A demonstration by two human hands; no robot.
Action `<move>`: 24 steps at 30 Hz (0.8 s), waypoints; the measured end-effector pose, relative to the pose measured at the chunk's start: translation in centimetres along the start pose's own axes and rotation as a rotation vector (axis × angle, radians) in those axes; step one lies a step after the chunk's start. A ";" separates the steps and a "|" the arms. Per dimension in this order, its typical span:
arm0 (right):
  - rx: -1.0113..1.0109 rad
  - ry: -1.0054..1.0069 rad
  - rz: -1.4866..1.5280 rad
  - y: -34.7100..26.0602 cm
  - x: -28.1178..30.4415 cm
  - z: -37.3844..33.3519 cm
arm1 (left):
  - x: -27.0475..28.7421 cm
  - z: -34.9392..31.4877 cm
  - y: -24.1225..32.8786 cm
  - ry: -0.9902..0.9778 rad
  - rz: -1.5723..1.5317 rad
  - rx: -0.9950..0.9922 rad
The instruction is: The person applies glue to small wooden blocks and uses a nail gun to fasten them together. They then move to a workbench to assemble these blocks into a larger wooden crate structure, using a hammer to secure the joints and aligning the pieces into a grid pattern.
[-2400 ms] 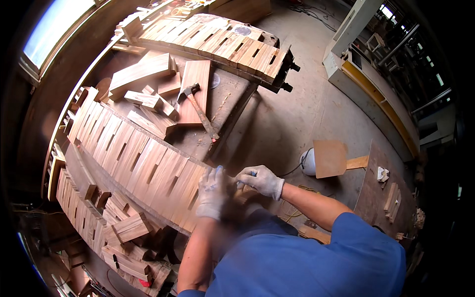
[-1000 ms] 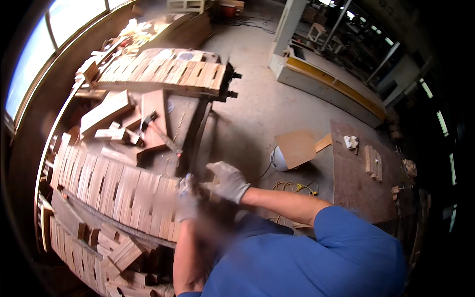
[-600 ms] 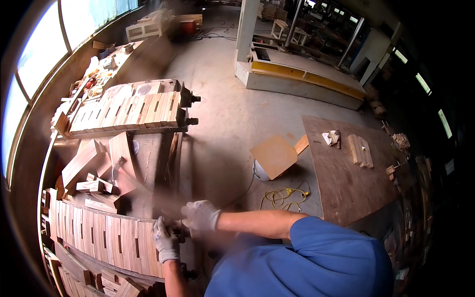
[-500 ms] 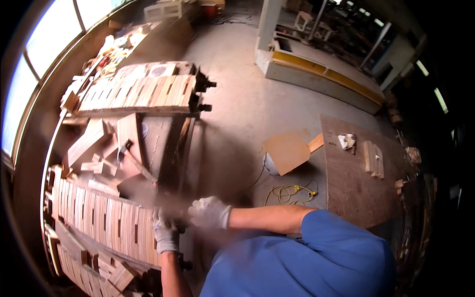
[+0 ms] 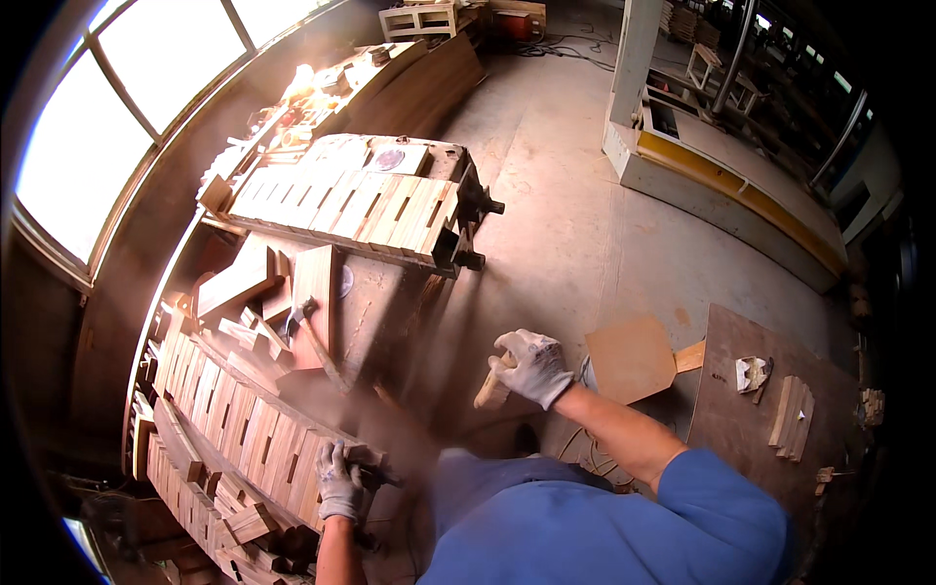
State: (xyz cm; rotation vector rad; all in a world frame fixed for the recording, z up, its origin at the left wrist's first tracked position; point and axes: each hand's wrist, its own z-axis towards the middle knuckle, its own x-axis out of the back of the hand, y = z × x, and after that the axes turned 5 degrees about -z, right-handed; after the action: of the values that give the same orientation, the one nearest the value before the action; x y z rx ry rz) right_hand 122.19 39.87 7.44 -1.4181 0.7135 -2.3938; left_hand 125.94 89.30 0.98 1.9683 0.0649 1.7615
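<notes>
My right hand (image 5: 536, 369), in a pale work glove, is raised over the floor to the right of the bench. It is closed around a tan brush-like block (image 5: 492, 392), whose far side is partly covered by my fingers. My left hand (image 5: 338, 480), gloved too, lies with fingers stretched at the right end of a row of clamped wooden strips (image 5: 244, 419). Dark slots show between some of those strips. Haze of dust hangs between my two hands. A hammer (image 5: 317, 341) with a wooden handle rests beyond the row, among loose boards (image 5: 239, 285).
A second clamped row of strips (image 5: 351, 210) stands farther off, its dark clamp ends jutting right. Loose wood pieces (image 5: 249, 524) crowd the near left. At right are a brown panel (image 5: 634, 359), cords on the floor, and a dark board (image 5: 726, 400) bearing wood strips (image 5: 792, 419).
My right hand has swung right and up, away from the end of the row, with the brush-like block now plainly visible in it. The view has shifted; my left hand stays at the row's end.
</notes>
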 end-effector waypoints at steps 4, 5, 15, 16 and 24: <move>-0.035 0.063 -0.070 1.8 1.4 3.7 | 0.3 0.2 0.1 0.004 0.002 0.017; -0.051 0.068 -0.066 2.5 1.5 4.4 | 0.8 0.6 1.1 0.013 -0.002 0.006; -0.216 -0.076 -0.173 8.8 -1.1 11.6 | 0.4 0.8 -0.6 0.002 0.044 -0.037; -0.227 -0.092 -0.181 9.3 -1.5 12.7 | 0.7 1.2 -0.3 -0.037 0.019 -0.007; -0.352 -0.159 -0.219 12.5 -2.8 21.2 | 6.2 12.6 3.9 -0.286 -0.115 -0.133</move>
State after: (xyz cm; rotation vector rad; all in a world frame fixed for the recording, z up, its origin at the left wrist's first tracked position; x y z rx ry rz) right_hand 141.81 24.82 7.12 -1.8913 1.0235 -2.3581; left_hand 137.75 83.90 7.64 2.0538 -0.0346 1.3628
